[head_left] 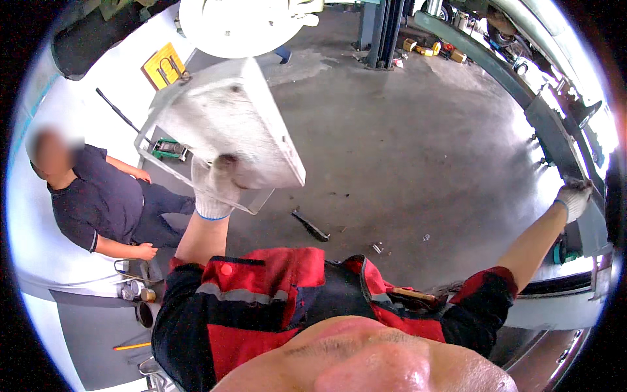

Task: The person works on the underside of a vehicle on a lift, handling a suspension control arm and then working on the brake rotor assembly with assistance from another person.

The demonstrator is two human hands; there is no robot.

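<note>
My left hand [212, 186], in a pale knitted glove, is closed on a grimy white rectangular box-like panel [235, 117] with an open metal frame, raised at the centre-left. Its fingertips are partly hidden against the panel's near face. Above the panel, at the top, is a white round dish-like part [245, 19]. My right hand [575, 196], also gloved, is out at the far right, closed on a dark grey steel beam [548, 137], which runs up along the right side under a raised vehicle.
A co-worker [98, 196] in dark clothes stands close on my left. A green floor jack [168, 149] and yellow board [163, 65] are behind. A lift post [382, 36] stands ahead. A black tool [310, 225] lies on the concrete floor. Cans [137, 287] sit at lower left.
</note>
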